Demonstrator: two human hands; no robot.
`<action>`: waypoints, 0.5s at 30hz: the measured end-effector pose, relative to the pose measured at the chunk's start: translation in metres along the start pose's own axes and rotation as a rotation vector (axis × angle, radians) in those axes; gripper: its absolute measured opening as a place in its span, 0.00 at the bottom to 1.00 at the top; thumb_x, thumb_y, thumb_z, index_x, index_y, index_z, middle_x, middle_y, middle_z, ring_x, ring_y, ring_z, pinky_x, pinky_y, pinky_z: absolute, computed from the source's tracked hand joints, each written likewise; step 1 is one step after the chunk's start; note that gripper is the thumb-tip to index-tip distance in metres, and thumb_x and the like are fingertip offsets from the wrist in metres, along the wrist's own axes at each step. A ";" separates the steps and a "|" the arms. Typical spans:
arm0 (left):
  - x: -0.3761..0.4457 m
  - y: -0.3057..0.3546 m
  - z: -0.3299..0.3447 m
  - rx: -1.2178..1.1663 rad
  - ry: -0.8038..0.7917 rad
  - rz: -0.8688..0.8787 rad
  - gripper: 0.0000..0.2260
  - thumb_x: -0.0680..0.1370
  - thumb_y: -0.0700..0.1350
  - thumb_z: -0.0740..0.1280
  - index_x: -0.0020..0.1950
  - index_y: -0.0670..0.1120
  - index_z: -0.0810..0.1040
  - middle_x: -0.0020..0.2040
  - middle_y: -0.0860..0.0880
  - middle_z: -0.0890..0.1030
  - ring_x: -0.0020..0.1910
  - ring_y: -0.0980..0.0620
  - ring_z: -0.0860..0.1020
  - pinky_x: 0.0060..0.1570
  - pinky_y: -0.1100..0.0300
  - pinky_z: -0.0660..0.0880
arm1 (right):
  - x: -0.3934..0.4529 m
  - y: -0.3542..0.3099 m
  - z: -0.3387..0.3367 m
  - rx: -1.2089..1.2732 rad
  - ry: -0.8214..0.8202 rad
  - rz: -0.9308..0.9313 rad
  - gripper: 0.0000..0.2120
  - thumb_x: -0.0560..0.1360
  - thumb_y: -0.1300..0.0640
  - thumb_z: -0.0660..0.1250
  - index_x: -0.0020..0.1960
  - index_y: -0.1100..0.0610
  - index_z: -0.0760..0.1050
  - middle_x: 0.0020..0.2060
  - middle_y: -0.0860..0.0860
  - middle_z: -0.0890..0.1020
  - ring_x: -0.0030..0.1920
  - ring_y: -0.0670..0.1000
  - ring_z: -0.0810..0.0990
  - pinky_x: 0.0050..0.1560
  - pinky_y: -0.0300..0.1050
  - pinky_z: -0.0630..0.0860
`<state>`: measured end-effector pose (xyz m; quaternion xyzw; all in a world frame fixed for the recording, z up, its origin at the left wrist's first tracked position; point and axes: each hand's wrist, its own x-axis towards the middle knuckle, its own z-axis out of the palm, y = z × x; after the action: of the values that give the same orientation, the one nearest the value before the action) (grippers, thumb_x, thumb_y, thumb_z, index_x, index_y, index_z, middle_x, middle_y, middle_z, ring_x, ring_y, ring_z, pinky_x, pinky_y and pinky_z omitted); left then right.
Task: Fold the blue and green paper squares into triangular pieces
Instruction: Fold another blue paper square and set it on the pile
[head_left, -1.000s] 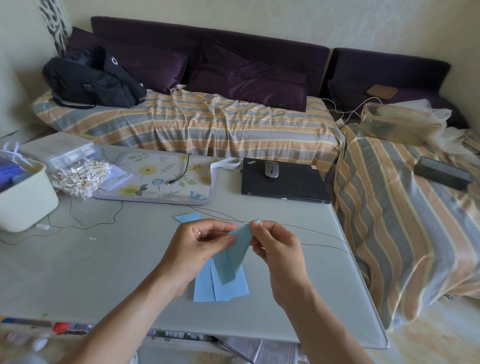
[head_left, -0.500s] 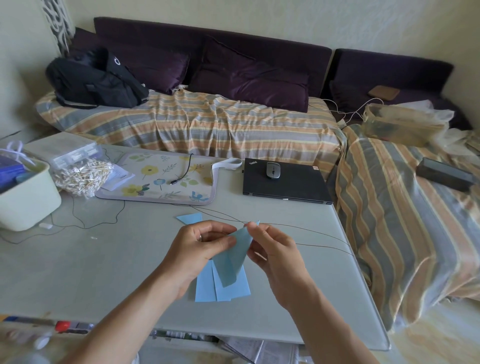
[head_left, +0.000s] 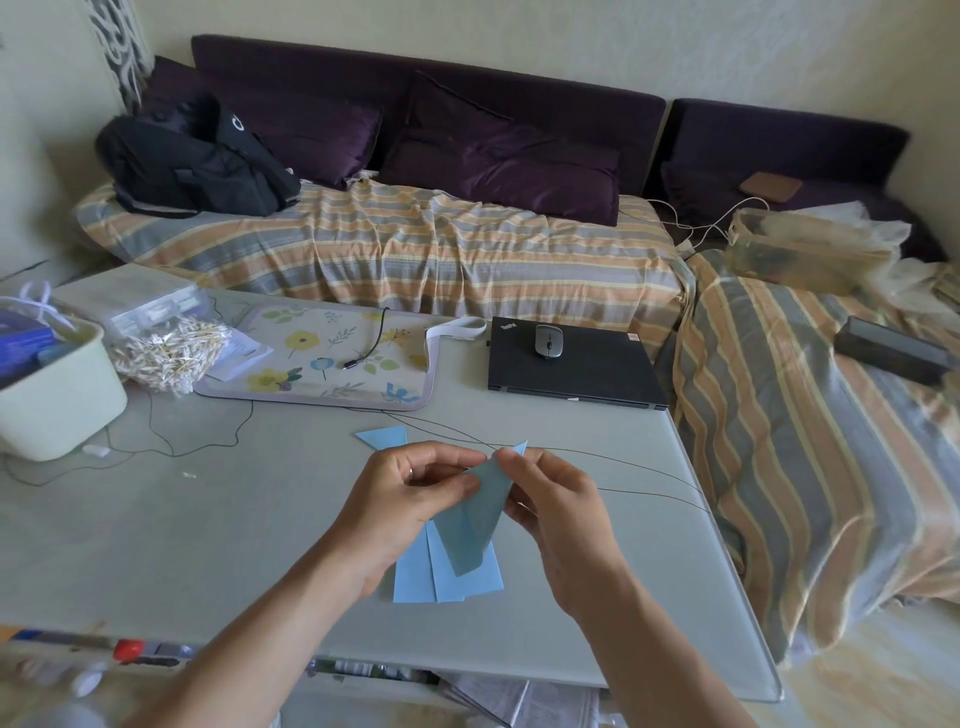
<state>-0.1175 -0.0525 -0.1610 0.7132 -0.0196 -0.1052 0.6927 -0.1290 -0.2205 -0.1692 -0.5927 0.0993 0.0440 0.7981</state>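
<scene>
Both hands hold a folded blue paper strip (head_left: 475, 519) above the grey table (head_left: 208, 545). My left hand (head_left: 410, 499) pinches its upper left edge with thumb and fingers. My right hand (head_left: 556, 499) pinches the top right, where a small blue tip sticks out. The strip hangs down and to the left between them. Under the hands a few flat blue paper pieces (head_left: 447, 577) lie fanned on the table. A folded blue triangular piece (head_left: 384, 435) lies just beyond the left hand. No green paper is visible.
A closed black laptop (head_left: 571, 371) with a mouse (head_left: 548, 340) sits at the back right. A floral mat (head_left: 327, 358), a bag of small sticks (head_left: 166, 353) and a pale bin (head_left: 47, 395) stand to the left. Thin wires (head_left: 623, 467) cross the table. A striped sofa surrounds it.
The hands have drawn slightly closer together at the top of the strip. The strip stays held above the flat pieces.
</scene>
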 end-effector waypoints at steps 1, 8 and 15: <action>0.000 0.000 0.000 -0.001 -0.007 -0.002 0.08 0.77 0.37 0.73 0.53 0.47 0.87 0.45 0.49 0.88 0.44 0.59 0.84 0.41 0.73 0.74 | 0.001 0.000 -0.001 0.028 0.018 0.003 0.08 0.79 0.58 0.69 0.46 0.62 0.80 0.40 0.56 0.83 0.42 0.51 0.81 0.53 0.44 0.80; 0.000 -0.002 0.001 -0.024 -0.003 -0.029 0.08 0.76 0.37 0.75 0.52 0.48 0.88 0.43 0.50 0.87 0.44 0.58 0.84 0.43 0.72 0.75 | 0.006 0.005 -0.003 -0.034 0.125 -0.034 0.13 0.78 0.54 0.72 0.45 0.65 0.81 0.39 0.57 0.81 0.43 0.54 0.77 0.61 0.56 0.79; 0.001 -0.002 -0.001 -0.061 0.037 -0.073 0.08 0.76 0.40 0.75 0.53 0.49 0.87 0.48 0.47 0.88 0.47 0.55 0.84 0.47 0.65 0.77 | 0.002 0.005 -0.001 0.017 -0.062 0.051 0.13 0.80 0.54 0.70 0.50 0.66 0.78 0.45 0.59 0.84 0.47 0.54 0.83 0.55 0.46 0.80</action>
<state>-0.1170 -0.0517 -0.1627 0.6939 0.0222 -0.1177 0.7100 -0.1281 -0.2201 -0.1746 -0.5815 0.0900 0.0819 0.8044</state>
